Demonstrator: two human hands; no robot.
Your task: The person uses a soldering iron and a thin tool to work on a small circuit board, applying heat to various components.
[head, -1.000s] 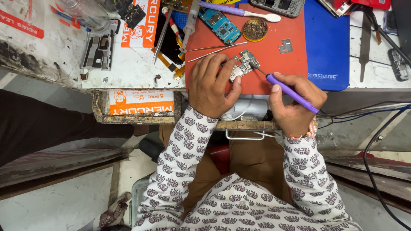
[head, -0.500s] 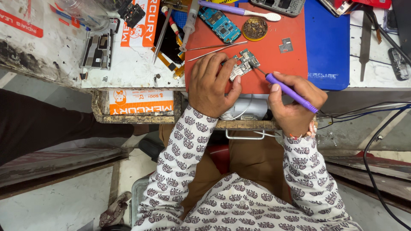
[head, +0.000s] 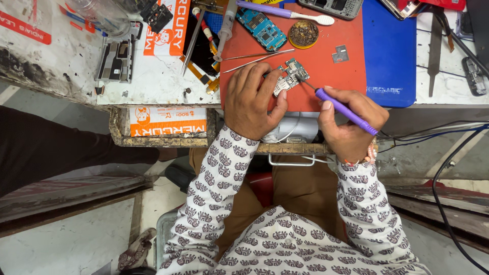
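Observation:
A small phone circuit board lies on a red work mat. My left hand presses down on the board's near edge, with the fingers spread over it. My right hand grips a purple-handled screwdriver like a pen. Its thin metal tip touches the board from the right.
On the red mat lie two tweezers, a blue circuit board, a round tin of brass wool, a purple toothbrush and a small metal shield. A blue mat adjoins on the right. Cables hang at right.
My right hand has shifted slightly, so the screwdriver tip sits at a slightly different spot on the board. My left hand stays on the board.

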